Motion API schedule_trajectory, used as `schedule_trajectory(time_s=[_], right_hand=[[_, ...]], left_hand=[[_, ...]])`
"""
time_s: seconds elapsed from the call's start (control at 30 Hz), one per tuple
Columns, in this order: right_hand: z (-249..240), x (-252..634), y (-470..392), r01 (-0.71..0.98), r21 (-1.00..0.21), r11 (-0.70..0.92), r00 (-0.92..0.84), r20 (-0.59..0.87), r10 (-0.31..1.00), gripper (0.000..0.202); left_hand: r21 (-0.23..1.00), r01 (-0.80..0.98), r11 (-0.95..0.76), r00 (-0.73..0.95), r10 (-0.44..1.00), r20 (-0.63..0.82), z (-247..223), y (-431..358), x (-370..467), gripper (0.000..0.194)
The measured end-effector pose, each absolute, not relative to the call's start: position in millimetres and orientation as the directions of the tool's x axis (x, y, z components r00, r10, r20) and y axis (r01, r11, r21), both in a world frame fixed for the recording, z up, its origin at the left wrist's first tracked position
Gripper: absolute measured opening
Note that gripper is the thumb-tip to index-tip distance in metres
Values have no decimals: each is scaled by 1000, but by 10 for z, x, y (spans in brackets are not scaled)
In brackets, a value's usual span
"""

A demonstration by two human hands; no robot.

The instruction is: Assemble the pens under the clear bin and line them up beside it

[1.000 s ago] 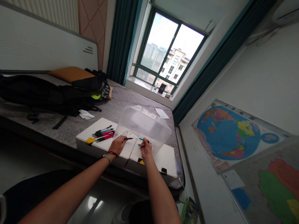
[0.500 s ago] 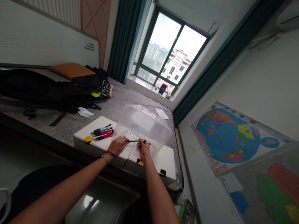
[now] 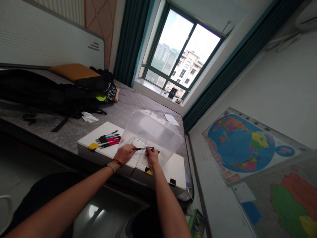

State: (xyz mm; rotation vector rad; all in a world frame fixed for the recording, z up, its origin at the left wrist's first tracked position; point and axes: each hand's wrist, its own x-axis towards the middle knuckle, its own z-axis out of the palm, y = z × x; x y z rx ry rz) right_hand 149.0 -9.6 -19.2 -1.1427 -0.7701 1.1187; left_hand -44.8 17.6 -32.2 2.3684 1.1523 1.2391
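A black and blue pen (image 3: 141, 148) is stretched level between my two hands, over the open side of a clear plastic bin (image 3: 158, 127). My left hand (image 3: 125, 153) pinches its left end, and my right hand (image 3: 151, 156) grips it near the right end. Another dark pen tip shows just right of my right hand; what it belongs to is hard to make out. Several pens (image 3: 109, 140), with red, blue and black barrels, lie side by side on the white box (image 3: 92, 135) left of the bin.
Black bags (image 3: 49, 96) and a crumpled tissue (image 3: 89, 117) lie on the grey mattress (image 3: 128, 99) at the left. A white paper (image 3: 171, 119) rests behind the bin. The white box's front edge faces me, with yellow and black tape pieces.
The camera view has shifted slightly. Both hands keep their hold on the pen, with hardly any visible movement.
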Motion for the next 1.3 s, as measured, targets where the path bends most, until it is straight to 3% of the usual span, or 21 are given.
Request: schedule_trajectory(time_s=[0.2, 0.33, 0.47, 0.63, 0.83, 1.07, 1.3], right_hand=[[-162, 1435, -92, -121, -993, -12, 387, -58, 920, 37], [-129, 1324, -44, -140, -989, -49, 450, -108, 886, 39], [-126, 1212, 5, -201, -977, -67, 482, -158, 862, 39], [-184, 1198, 21, -104, -994, -39, 529, -88, 844, 40], [-238, 1225, -5, -113, -993, 15, 453, -38, 891, 40], [-266, 1240, -24, 58, -997, 51, 290, 66, 955, 40], [-287, 1268, -41, 132, -989, 59, 303, 97, 948, 41]], left_hand=[[507, 553, -661, 341, 735, 587, -298, 160, -448, 23], [534, 536, -654, 326, 743, 584, -300, 160, -453, 22], [460, 598, -656, 356, 732, 582, -306, 155, -458, 22], [391, 636, -665, 396, 716, 575, -304, 145, -458, 19], [382, 649, -658, 395, 720, 570, -281, 135, -447, 21], [413, 636, -652, 375, 729, 573, -223, 107, -430, 24], [414, 653, -634, 383, 748, 543, -189, 90, -435, 26]])
